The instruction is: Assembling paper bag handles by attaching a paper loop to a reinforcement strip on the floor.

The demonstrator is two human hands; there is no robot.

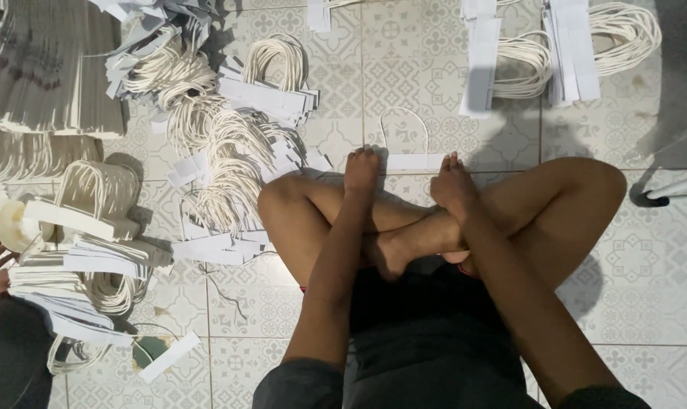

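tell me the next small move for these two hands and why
Probably press the white paper strip flat: the left hand and right hand both pin its ends on the tiled floor, with the cord loop arching out beyond it.

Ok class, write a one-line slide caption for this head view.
Both hands, left hand and right hand, press a white paper strip with cord handle onto the tiled floor.
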